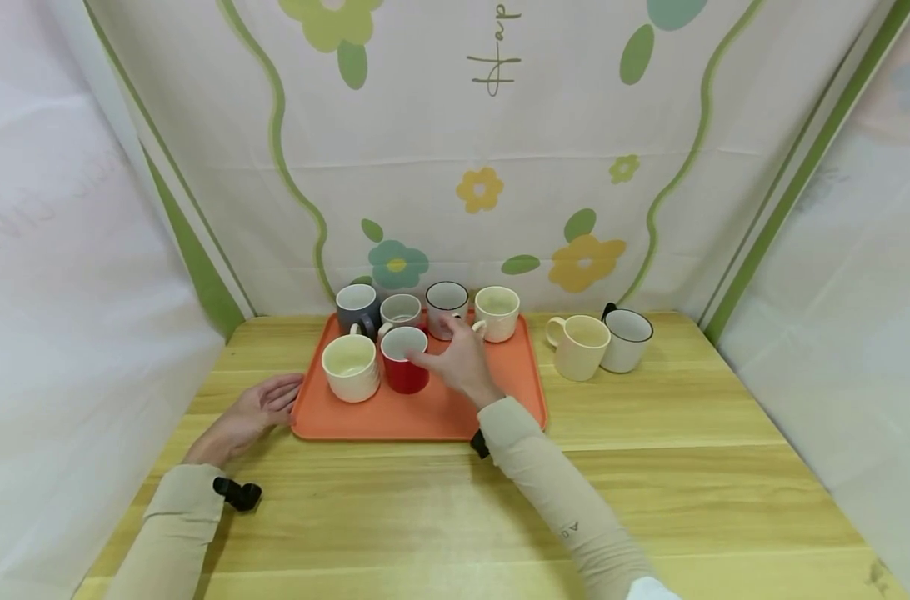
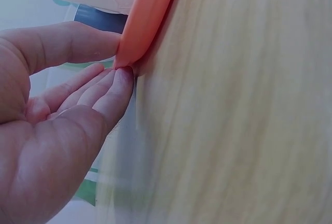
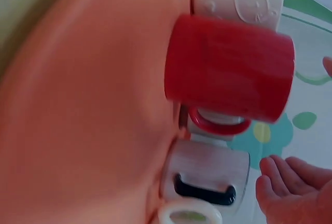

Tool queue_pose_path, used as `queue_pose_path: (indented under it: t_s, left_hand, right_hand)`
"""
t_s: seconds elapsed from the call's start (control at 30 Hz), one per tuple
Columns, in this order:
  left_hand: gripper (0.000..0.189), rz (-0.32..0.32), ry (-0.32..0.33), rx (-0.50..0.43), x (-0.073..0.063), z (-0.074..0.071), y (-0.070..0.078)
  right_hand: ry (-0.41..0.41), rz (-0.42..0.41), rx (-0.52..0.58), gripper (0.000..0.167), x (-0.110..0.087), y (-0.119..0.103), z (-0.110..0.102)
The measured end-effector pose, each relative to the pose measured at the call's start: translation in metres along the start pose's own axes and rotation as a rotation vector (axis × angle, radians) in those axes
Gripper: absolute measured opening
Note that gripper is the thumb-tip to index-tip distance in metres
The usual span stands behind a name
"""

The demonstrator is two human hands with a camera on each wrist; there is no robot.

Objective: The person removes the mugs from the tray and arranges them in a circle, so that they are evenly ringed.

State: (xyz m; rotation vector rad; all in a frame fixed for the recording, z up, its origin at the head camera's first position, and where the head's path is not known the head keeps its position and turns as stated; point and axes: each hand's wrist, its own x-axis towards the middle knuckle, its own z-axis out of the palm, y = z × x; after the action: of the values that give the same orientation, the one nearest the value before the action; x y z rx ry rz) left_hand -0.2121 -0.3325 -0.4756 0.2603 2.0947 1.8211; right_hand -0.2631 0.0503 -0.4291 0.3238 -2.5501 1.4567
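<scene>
My left hand [image 1: 260, 408] is at the left edge of an orange tray [image 1: 432, 425]; in the left wrist view its fingers and thumb [image 2: 78, 42] pinch the tray's corner. My right hand [image 1: 462, 362] hovers over the tray with fingers spread, holding nothing. Its thumb overlaps the rim of a red mug [image 1: 406, 377] in the head view, while the right wrist view shows a gap between hand and mug. The red mug stands upright, its handle toward the back. Left of it is a cream embossed mug [image 1: 352, 377].
Along the tray's back stand a dark blue mug [image 1: 356, 307], a pale mug [image 1: 400, 310], a white black-rimmed mug [image 1: 446, 298] and a cream mug [image 1: 497, 315]. A pale yellow mug [image 1: 581, 354] and another black-rimmed mug [image 1: 626, 342] stand on the wooden table [image 1: 650, 500]. Patterned cloth [image 1: 537, 125] hangs behind.
</scene>
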Motion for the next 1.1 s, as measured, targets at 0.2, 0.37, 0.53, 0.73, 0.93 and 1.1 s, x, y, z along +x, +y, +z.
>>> queue_pose_path:
  t_s: [0.2,0.37,0.53,0.73,0.93,1.1]
  left_hand:
    - [0.088,0.01,-0.003,-0.023,0.0,0.0,0.001]
    - [0.088,0.011,-0.003,-0.022,0.0,0.001,0.0]
    - [0.087,-0.004,0.009,-0.013,0.001,0.002,0.001]
    - [0.087,-0.007,0.017,-0.012,0.002,0.003,0.001]
    - [0.088,0.003,0.005,-0.018,0.002,0.003,0.0]
    - [0.088,0.0,0.008,-0.026,0.001,0.002,0.0]
  right_hand:
    - [0.035,-0.01,-0.006,0.084,-0.006,-0.001,0.023]
    - [0.048,0.024,-0.067,0.085,-0.008,-0.001,0.035]
    - [0.069,0.05,-0.07,0.079,-0.008,-0.002,0.042]
    - [0.089,0.051,-0.062,0.074,-0.005,-0.003,0.046]
    - [0.089,0.08,-0.06,0.072,-0.004,-0.005,0.044]
    - [0.057,0.053,-0.056,0.067,-0.005,-0.005,0.039]
